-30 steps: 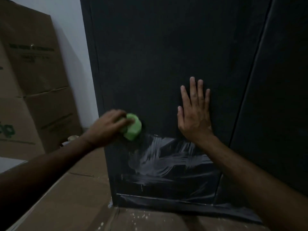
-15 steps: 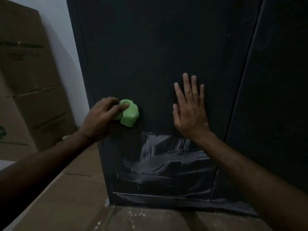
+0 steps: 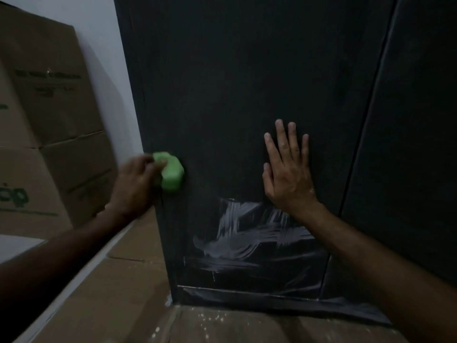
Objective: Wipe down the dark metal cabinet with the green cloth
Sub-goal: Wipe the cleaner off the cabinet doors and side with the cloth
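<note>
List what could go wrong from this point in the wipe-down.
1. The green cloth, bunched in the left hand, sits at the cabinet door's left edge; a stroke may slip off it.
2. White streaks lie lower, under the flat right hand, and could be missed.
3. That bare palm may leave fresh marks.

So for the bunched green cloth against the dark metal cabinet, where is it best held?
By the bunched back, from the cabinet's left edge, as the left hand grips it now. The bunched green cloth is a compact wad, so holding its rear leaves the front face free against the dark metal cabinet.
</note>
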